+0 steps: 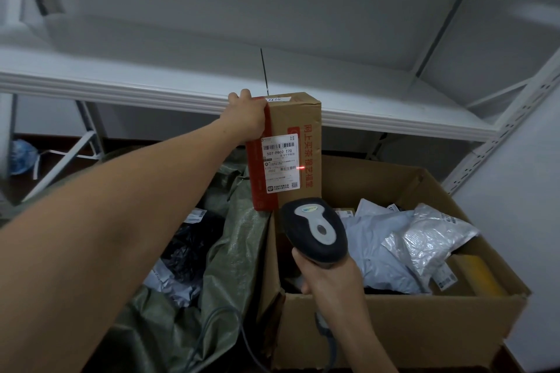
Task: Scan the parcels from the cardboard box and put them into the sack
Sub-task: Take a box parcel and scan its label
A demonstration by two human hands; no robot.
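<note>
My left hand (247, 113) grips the top left corner of a tall brown and red parcel box (303, 136), held upright above the gap between sack and cardboard box. Its white shipping label faces me, and a red laser line falls on the label's right edge. My right hand (325, 277) grips the handle of a black barcode scanner (315, 230), pointed up at the label from below. The big open cardboard box (394, 330) on the right holds several grey and silver mailer bags. The green woven sack (233, 251) lies open on the left with dark and grey parcels inside.
A white metal shelf (121, 85) runs across behind the parcel, with its perforated upright (509, 127) at the right. The scanner's grey cable (236, 330) loops over the sack. A blue bag (22, 157) lies on the floor at far left.
</note>
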